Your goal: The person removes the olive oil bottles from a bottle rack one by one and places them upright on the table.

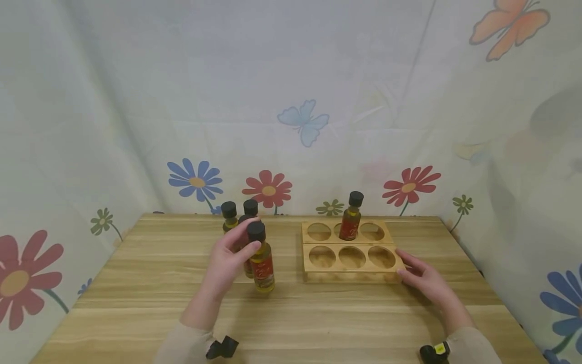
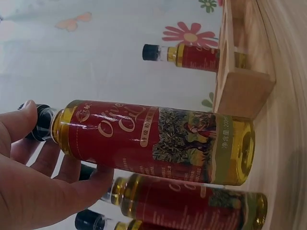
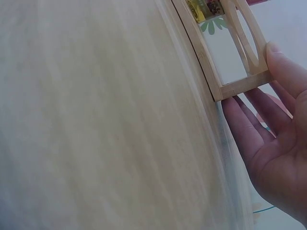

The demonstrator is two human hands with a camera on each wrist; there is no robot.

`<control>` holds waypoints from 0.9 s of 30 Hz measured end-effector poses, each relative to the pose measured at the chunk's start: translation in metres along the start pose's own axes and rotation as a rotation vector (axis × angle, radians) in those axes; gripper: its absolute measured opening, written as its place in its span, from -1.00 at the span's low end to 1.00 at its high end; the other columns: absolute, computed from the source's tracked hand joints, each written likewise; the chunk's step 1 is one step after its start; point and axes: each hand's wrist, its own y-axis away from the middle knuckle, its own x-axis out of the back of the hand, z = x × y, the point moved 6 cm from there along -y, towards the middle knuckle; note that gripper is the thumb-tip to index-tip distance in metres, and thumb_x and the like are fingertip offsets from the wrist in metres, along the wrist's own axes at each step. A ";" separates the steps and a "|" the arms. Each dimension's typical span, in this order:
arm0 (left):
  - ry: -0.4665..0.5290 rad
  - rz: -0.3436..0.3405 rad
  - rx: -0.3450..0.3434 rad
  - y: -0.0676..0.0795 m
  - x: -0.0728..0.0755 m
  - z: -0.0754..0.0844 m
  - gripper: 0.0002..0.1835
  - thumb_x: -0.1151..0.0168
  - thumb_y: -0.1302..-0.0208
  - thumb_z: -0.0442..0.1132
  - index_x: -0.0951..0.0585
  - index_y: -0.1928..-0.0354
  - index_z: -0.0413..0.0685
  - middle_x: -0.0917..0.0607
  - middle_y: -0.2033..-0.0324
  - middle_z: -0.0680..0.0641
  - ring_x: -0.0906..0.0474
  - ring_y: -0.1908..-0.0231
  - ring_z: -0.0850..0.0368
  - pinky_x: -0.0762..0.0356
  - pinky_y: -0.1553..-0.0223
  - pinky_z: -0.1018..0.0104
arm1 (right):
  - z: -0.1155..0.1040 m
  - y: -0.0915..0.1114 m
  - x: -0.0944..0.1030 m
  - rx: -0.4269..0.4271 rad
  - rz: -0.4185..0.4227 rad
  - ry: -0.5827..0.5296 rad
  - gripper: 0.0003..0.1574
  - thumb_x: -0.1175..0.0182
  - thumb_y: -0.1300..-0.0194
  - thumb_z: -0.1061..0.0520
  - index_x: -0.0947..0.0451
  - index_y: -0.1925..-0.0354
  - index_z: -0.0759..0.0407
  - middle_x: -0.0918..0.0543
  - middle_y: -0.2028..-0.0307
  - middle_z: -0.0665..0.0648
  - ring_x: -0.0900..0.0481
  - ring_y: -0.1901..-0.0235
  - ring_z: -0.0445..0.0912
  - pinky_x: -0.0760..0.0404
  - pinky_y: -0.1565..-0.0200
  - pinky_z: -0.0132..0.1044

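My left hand point(image 1: 232, 253) pinches an olive oil bottle point(image 1: 262, 268) by its black cap, thumb on one side and fingers on the other. The bottle is upright, with a red label and yellow oil point(image 2: 240, 151); whether its base touches the table I cannot tell. Behind that hand stand more such bottles point(image 1: 229, 212), partly hidden. My right hand point(image 1: 425, 280) holds the right end of a two-tier wooden rack point(image 1: 350, 276) with round holes. In the right wrist view, the thumb lies on the rack's upper edge and the fingers against its end. One bottle point(image 1: 350, 222) sits in the back row's middle hole.
The wood-grain table point(image 1: 318, 323) ends at a white cloth backdrop point(image 1: 254, 76) printed with flowers and butterflies. Between the held bottle and the rack lies a strip of bare tabletop point(image 1: 288, 253). The other rack holes point(image 1: 322, 257) show nothing in them.
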 end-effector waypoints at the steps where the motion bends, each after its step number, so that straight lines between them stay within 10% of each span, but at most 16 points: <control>1: -0.014 0.001 0.003 0.002 0.002 -0.001 -0.52 -0.34 -0.29 -0.32 -0.56 -0.26 -0.04 -0.67 -0.02 -0.14 -0.59 0.07 0.03 -0.55 0.02 0.27 | 0.000 0.000 0.000 -0.006 0.000 0.000 -0.20 -0.21 -0.43 -0.03 -0.21 -0.47 0.24 -0.22 -0.42 0.40 -0.40 -0.24 0.32 -0.43 -0.03 -0.50; 12: -0.087 0.029 0.006 0.014 0.035 -0.012 -0.52 -0.33 -0.30 -0.30 -0.55 -0.27 -0.12 -0.69 -0.01 -0.01 -0.58 0.04 0.16 -0.54 0.03 0.32 | 0.002 0.000 0.000 -0.030 -0.002 0.032 -0.18 -0.19 -0.43 -0.09 -0.21 -0.48 0.20 -0.21 -0.44 0.36 -0.34 -0.29 0.31 -0.38 -0.05 -0.52; 27: -0.094 0.130 0.082 0.012 0.068 -0.028 -0.48 -0.32 -0.33 -0.24 -0.51 -0.32 -0.11 -0.69 0.12 0.26 -0.56 0.02 0.27 -0.49 0.02 0.46 | 0.006 -0.001 0.000 -0.044 -0.001 0.030 -0.16 -0.18 -0.43 -0.13 -0.18 -0.49 0.17 -0.19 -0.45 0.35 -0.32 -0.31 0.31 -0.37 -0.24 0.15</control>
